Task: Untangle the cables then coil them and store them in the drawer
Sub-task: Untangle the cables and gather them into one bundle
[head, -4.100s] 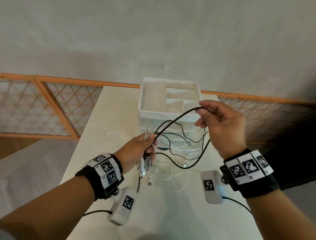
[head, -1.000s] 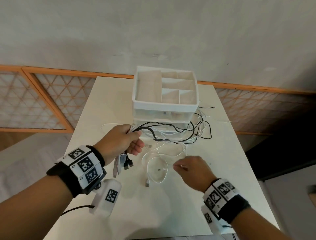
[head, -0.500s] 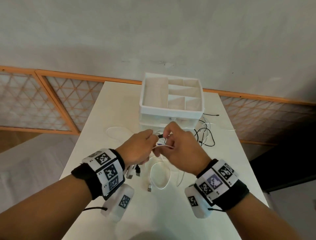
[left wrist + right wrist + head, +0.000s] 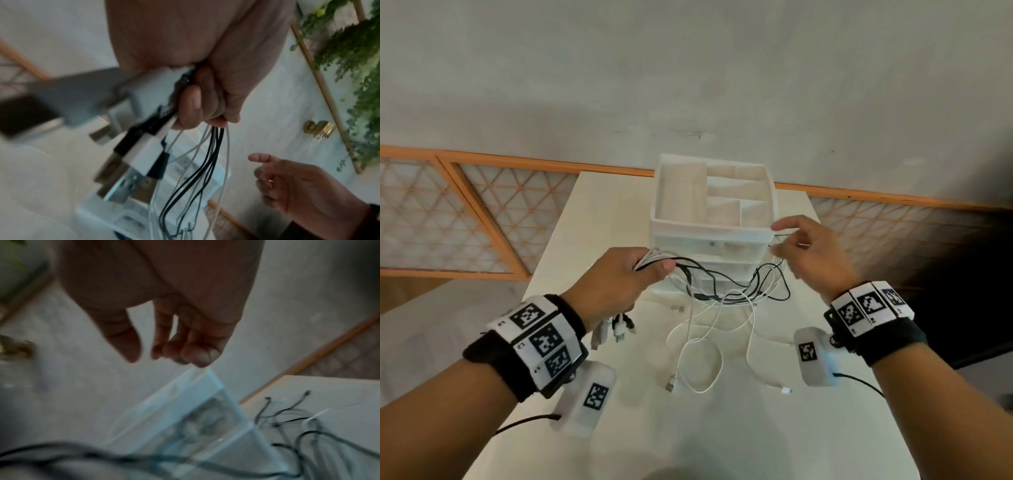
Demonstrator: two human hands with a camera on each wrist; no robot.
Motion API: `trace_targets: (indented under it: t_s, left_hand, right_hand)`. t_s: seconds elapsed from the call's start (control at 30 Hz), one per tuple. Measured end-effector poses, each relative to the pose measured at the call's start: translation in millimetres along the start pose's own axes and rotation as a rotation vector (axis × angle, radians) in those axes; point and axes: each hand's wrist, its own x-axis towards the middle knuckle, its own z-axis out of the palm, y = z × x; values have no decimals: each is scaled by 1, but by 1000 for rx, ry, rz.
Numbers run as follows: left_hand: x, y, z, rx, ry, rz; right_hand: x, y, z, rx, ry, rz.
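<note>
A tangle of black and white cables [image 4: 739,287] hangs in front of the white drawer unit [image 4: 712,226] and trails onto the table. My left hand [image 4: 650,269] grips one end of the bundle in a fist. Several USB plugs [image 4: 616,330] dangle below it. The left wrist view shows that fist [image 4: 197,107] closed round the cords, with the plugs [image 4: 133,162] sticking out. My right hand [image 4: 791,236] hovers at the unit's right front corner with fingers spread, holding nothing. In the right wrist view its fingers [image 4: 191,352] hang loose above the unit [image 4: 185,410].
A white cable [image 4: 698,356] lies in loose loops on the white table [image 4: 722,438], with a plug [image 4: 670,388] at its near end. The unit's open top tray [image 4: 681,198] has several compartments. A wall and an orange-framed lattice rail [image 4: 482,212] stand behind the table.
Half a second ago my right hand pinched a cable right beside my left hand. It has let go and swung up and to the right, fingers open. My left hand keeps its grip.
</note>
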Motion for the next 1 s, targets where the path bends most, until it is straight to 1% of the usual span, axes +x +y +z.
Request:
trace_targets:
  t_s: [0.07, 0.1, 0.13, 0.2, 0.27, 0.3, 0.33, 0.37, 0.4, 0.43, 0.5, 0.57, 0.6, 0.63, 0.7, 0.77, 0.83, 0.9, 0.97, 1.0]
  left_hand:
    - [4, 9, 5, -122, -13, 3]
    - [6, 15, 8, -166, -21, 12]
    - [7, 21, 10, -199, -37, 25]
    - [8, 32, 11, -259, -77, 68]
    - [7, 40, 8, -320, -64, 110]
    - [7, 42, 3, -343, -44, 120]
    - [6, 42, -3, -344, -25, 124]
    - [5, 40, -8, -316, -10, 119]
    - [5, 35, -13, -248, -3, 105]
    - [5, 27, -16, -141, -5, 85]
    - [8, 8, -14, 139, -45, 62]
    - [9, -11, -4, 402, -103, 38]
    - [9, -18, 2, 501, -117, 26]
    - [10, -25, 7, 558, -118, 11]
    - [10, -33, 12, 574, -104, -30]
    - [10, -36, 14, 529, -86, -74]
    - [9, -38, 12, 455, -60, -93]
    - [8, -39, 9, 382, -30, -96]
    - [6, -41, 7, 392, -19, -95]
    - [6, -43, 7, 413, -25, -97]
  right_hand:
    - [-21, -24, 20, 130, -230, -91]
    - [-34, -30, 35, 119, -332, -107]
    - [-43, -25, 51, 52, -398, -108]
    - [-52, -1, 78, -188, -447, -88]
    - [-51, 35, 86, -471, -471, -38]
    - [-45, 53, 80, -575, -464, 38]
    - [-37, 68, 70, -633, -407, 147]
    - [-27, 80, 54, -648, -311, 256]
    - [-18, 85, 37, -642, -195, 348]
    - [-9, 87, 20, -634, -97, 398]
    - [8, 77, -7, -586, 53, 375]
    - [23, 64, -19, -435, 172, 330]
    - [27, 59, -22, -370, 218, 282]
    - [29, 56, -21, -318, 245, 233]
    - [32, 54, -18, -249, 258, 161]
    - [32, 58, -13, -217, 220, 139]
    - [28, 69, -9, -195, 115, 160]
    - [21, 89, -7, -313, -47, 225]
    - [9, 104, -2, -493, -213, 326]
    - [2, 103, 1, -541, -241, 365]
